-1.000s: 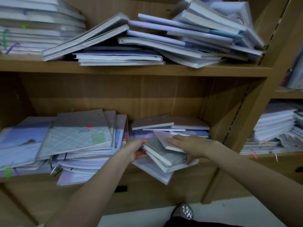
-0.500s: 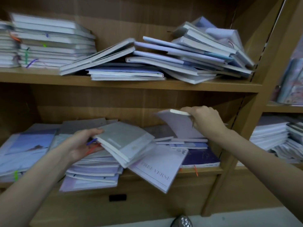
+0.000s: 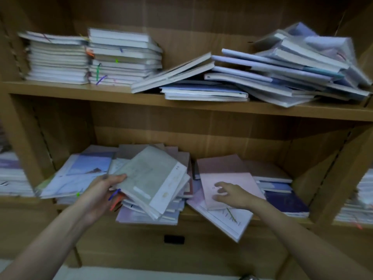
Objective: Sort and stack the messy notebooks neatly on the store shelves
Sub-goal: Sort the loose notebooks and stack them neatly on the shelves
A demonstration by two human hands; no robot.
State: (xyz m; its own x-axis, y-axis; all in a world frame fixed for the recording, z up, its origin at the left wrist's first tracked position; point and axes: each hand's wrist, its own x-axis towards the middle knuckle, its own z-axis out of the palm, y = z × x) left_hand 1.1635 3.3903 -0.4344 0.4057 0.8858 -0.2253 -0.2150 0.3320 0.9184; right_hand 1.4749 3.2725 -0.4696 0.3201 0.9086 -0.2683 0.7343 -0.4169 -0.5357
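Several grey, plastic-wrapped notebooks (image 3: 153, 178) sit fanned in the left hand (image 3: 101, 190), thumb on top and fingers curled beneath, apparently gathered for squaring up. They hang over a slumped stack on the lower shelf (image 3: 262, 218). Just right of them, the right hand (image 3: 232, 194) spreads loose fingers on a matte pink notebook (image 3: 228, 182), gripping nothing, likely steadying it. Above both hands, thin soft-cover notebooks (image 3: 282, 71) lean in a jumble.
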